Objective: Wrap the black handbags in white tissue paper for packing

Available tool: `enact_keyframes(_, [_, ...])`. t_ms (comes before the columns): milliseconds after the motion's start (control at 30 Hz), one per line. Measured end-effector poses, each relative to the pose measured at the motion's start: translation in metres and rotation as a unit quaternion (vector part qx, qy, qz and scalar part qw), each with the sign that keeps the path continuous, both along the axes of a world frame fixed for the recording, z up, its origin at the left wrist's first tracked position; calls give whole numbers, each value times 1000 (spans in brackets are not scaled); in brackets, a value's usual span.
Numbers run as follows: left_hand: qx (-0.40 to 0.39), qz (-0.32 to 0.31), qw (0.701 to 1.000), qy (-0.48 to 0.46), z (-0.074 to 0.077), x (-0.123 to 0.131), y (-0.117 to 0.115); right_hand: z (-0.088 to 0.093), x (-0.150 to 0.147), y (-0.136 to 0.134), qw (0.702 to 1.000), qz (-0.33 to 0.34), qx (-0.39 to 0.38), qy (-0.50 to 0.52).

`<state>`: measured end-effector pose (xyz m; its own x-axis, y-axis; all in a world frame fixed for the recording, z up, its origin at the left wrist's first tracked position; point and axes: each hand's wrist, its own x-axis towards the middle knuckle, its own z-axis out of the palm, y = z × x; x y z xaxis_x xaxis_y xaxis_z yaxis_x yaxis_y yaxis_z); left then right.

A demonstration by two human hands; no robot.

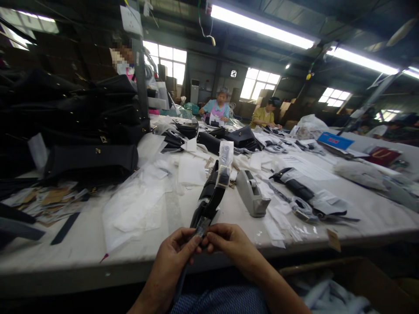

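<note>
My left hand (175,255) and my right hand (229,246) meet at the near edge of the white table (81,237). Both pinch the near end of a long black strap (211,194), which stretches away over the table. Its far end is wrapped in clear plastic and white paper (225,159). The fingers of both hands are closed on the strap's metal end piece. A grey tape dispenser (252,194) stands just right of the strap.
Black handbags (91,159) are stacked at the left. Plastic sheets, paper scraps and more wrapped straps (304,192) litter the table. Other people sit working at the far end. A cardboard box (343,279) with white material stands at lower right.
</note>
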<state>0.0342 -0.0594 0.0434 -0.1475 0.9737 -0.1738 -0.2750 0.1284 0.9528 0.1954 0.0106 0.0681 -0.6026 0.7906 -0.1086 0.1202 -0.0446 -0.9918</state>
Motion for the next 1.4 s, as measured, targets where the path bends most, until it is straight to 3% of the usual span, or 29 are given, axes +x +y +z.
enact_keyframes(167, [-28, -22, 999, 13, 8, -5, -2, -4, 1, -8, 992, -84, 75, -63])
enact_keyframes(333, [-54, -52, 997, 7, 9, -6, -5, -15, -8, -13, 992, -115, 50, -25])
enact_keyframes(500, [-94, -70, 991, -57, 12, -3, -4, -19, -15, -17, 985, -148, 81, -35])
enact_keyframes(733, [-133, -95, 979, -122, 15, -2, 0, -19, -22, -13, 983, -151, 90, -52])
enact_keyframes(967, [-113, -41, 989, -91, 13, 1, -5, -8, -12, -12, 988, -85, 114, -64])
enact_keyframes(1067, [-91, -27, 993, -70, 11, 2, -6, -6, -5, -21, 998, -47, 47, 11])
enact_keyframes(1167, [-90, -23, 991, -96, 7, 3, -8, -6, -6, -36, 989, -50, -80, 116])
enact_keyframes(1300, [-111, -36, 974, -193, 5, 3, -8, -2, -15, -52, 928, -50, -269, 254])
enact_keyframes(1400, [-128, -38, 956, -261, 8, 6, -9, 2, -22, -49, 872, -72, -381, 297])
